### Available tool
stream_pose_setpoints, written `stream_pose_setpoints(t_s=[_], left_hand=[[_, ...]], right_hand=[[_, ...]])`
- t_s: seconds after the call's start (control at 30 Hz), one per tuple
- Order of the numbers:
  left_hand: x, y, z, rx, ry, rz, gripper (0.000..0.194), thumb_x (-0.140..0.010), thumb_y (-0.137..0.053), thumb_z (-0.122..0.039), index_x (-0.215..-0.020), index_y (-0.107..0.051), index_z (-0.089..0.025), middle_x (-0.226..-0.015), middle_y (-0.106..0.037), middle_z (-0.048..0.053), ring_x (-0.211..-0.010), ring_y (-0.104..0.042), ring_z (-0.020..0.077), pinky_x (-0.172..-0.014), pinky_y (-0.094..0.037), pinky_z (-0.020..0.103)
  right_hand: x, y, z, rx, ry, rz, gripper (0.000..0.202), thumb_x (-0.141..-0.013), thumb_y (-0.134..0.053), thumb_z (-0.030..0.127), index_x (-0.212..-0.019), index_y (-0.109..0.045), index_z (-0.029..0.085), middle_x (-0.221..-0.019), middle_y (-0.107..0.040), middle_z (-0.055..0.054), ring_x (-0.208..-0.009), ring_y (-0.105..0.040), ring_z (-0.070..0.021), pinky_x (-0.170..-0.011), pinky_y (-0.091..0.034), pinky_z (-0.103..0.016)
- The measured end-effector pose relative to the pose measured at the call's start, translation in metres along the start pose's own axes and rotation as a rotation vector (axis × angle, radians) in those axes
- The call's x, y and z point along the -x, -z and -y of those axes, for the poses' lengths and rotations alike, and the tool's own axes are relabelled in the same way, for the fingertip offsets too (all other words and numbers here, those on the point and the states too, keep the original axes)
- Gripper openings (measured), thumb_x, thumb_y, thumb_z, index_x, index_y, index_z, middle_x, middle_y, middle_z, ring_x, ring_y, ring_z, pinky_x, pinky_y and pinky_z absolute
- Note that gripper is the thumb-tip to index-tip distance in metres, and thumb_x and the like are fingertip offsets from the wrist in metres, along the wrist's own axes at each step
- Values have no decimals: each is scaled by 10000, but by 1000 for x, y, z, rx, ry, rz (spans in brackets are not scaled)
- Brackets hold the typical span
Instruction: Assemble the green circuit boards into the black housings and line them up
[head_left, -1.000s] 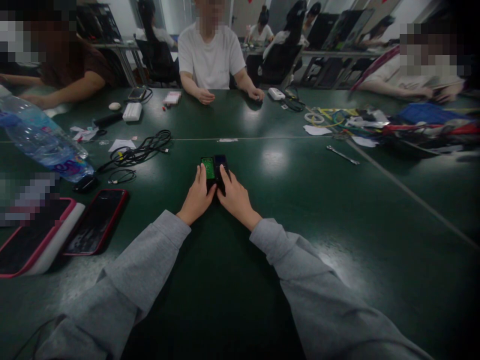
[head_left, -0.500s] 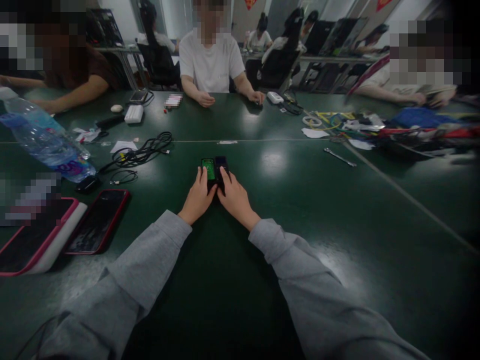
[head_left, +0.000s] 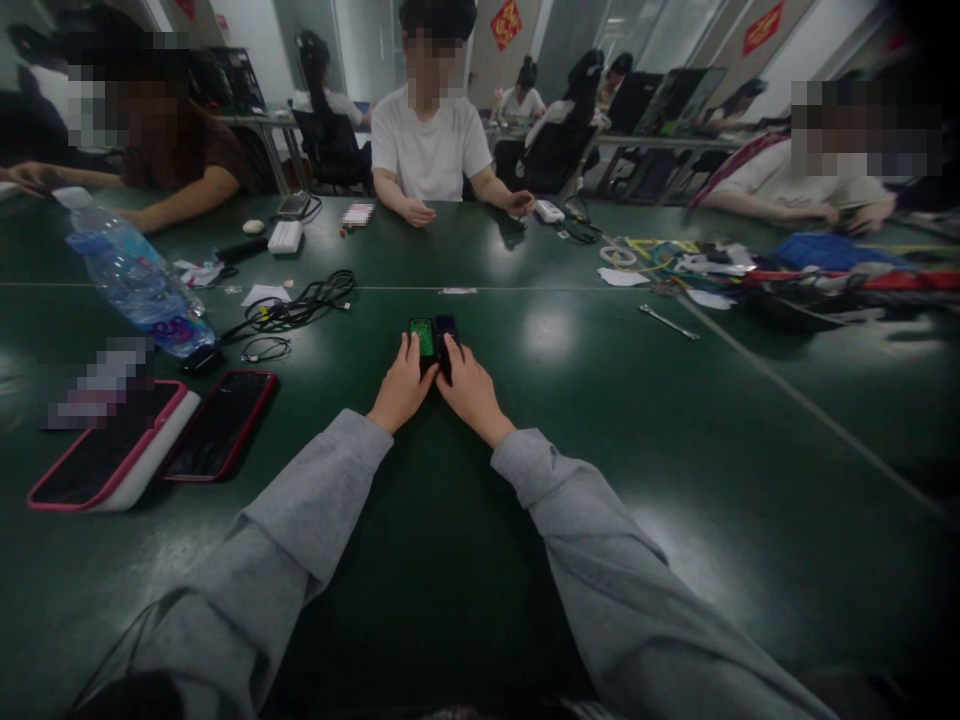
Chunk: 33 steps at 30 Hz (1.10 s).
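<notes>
Both of my hands meet over the green table [head_left: 435, 560], ahead of the grey sleeves. My left hand [head_left: 402, 385] grips a small black case with a green circuit board [head_left: 425, 334] showing in it, the thumb along its near part. Right beside it, my right hand [head_left: 474, 390] is closed on a small black case piece [head_left: 448, 325], thumb on top. The two pieces lie side by side; whether they are joined I cannot tell. My fingers hide their lower ends.
At left are phones with red edges [head_left: 221, 425], water bottles [head_left: 142, 280] and coiled black cables [head_left: 300, 305]. A wrench [head_left: 669, 322] and a heap of wires [head_left: 712, 255] lie right. A person in a white T-shirt [head_left: 427, 140] sits opposite; others sit either side.
The camera view has tilted up and shifted slightly left, so the table items appear displaced. Both hands keep their hold on the small black pieces, with hardly any movement.
</notes>
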<state>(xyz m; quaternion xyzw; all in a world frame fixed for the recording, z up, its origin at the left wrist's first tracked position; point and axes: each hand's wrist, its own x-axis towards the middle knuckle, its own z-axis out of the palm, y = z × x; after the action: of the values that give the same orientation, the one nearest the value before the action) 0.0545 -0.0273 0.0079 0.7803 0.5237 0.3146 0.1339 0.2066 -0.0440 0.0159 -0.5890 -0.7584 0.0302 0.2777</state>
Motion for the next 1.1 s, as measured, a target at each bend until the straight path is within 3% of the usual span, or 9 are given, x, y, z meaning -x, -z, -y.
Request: stream_pose_setpoints(t_s=[0.2,0.73,0.93,1.1], left_hand=[[1,2,-3,-34,15,14,737,-990,-458,-440,-1526,-192,-9,-1584,-224,303,-1478,-271,367,-1123,-397,511],[31,9,-20,-231,-24,9,680,-1009,-404,-462,-1538,-236,-69,-1570,-310,254,-1382,-456,356,-1063,-465,468],[39,13,-26,-260,-10,14,698,-1002,-437,-436,-1530,-242,-25,-1560,-318,271,-1362,-476,367,-1055,-473,460],[44,17,-27,-262,0,19,692,-1002,-437,-439,-1539,-234,-53,-1562,-321,263,-1363,-476,367,-1056,-469,479]], right_hand=[[6,2,-1,9,-2,-7,643,-931,-471,281,-1530,-294,126,-1330,-520,-208,-1058,-616,-308,-883,-530,-443],[32,7,7,-63,4,-37,629,-922,-487,234,-1514,-309,119,-1344,-501,-206,-1102,-598,-308,-918,-531,-446],[39,9,9,-60,23,-32,633,-921,-478,252,-1515,-299,129,-1339,-497,-209,-1099,-597,-313,-916,-530,-463],[45,13,14,-41,59,-24,627,-924,-472,258,-1508,-294,114,-1320,-501,-215,-1083,-594,-314,-905,-535,-464]])
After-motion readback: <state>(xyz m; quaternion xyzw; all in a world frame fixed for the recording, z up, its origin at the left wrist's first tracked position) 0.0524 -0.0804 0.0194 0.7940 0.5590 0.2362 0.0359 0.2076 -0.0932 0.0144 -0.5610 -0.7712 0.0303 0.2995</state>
